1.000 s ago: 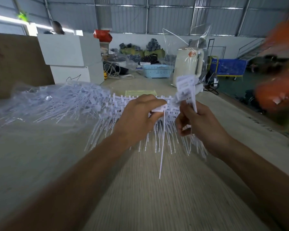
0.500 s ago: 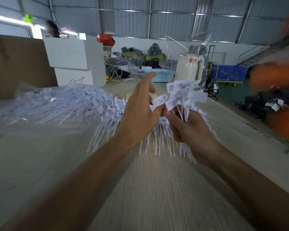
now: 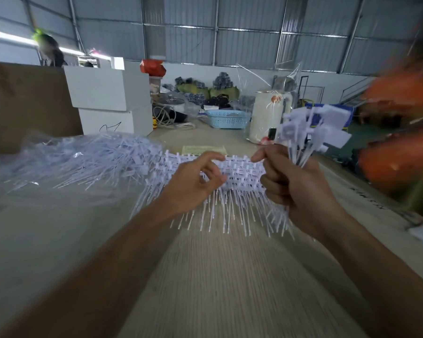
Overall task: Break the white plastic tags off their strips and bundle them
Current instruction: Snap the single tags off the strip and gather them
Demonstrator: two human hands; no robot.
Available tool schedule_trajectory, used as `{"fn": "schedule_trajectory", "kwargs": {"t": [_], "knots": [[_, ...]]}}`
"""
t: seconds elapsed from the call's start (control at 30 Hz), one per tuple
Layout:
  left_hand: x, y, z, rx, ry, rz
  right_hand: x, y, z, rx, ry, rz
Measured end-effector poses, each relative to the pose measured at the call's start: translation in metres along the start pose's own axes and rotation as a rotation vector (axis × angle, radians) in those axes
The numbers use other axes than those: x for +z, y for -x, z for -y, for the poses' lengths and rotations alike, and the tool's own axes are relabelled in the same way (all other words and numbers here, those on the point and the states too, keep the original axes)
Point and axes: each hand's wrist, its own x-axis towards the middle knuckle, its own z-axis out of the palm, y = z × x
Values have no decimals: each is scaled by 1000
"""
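Right hand [image 3: 300, 184] grips a tag bundle [image 3: 313, 128]; left hand [image 3: 195, 184] (fingers loosely curled) touches the strips [image 3: 239, 172].

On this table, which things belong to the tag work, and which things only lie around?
Belong to the work:
- strips of white tags on the table
- bundle of loose tags, in the right hand
- left hand, reaching to the strips
- pile of tags under clear plastic

Only lying around:
- blue basket
- white boxes
- yellow paper
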Motion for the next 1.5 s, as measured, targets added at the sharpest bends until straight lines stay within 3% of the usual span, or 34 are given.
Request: {"fn": "schedule_trajectory", "kwargs": {"t": [0.07, 0.17, 0.4, 0.53, 0.63, 0.73, 0.83, 0.9, 1.07, 1.27, 1.5], "knots": [[6, 3, 7, 10, -82, 95, -4, 0, 8, -5, -107, 71], [12, 4, 9, 16, -141, 112, 3, 4, 3, 39, -173, 145], [8, 8, 9, 87, -178, 76, 34, 17, -37, 140, 219, 207], [8, 6, 4, 50, -118, 50, 29, 12, -32, -17, 136, 103], [16, 5, -8, -55, 59, 40, 25, 7, -26, 6, 49, 34], [26, 4, -25, -217, 434, 255, 17, 3, -20, 36, -35, -122], [40, 9, -41, -242, 524, 514, 6, -3, -18, 35, -165, -241], [53, 13, -49, -238, 541, 587, -1, -8, -20, 24, -221, -296], [66, 20, -59, -275, 541, 573, -12, -16, -31, -63, 272, -393], [62, 18, -65, -290, 646, 499, -16, -12, -33, 142, 272, -195], [51, 10, -68, -497, 878, 354, 4, -43, -22, 284, 280, -1]]}}
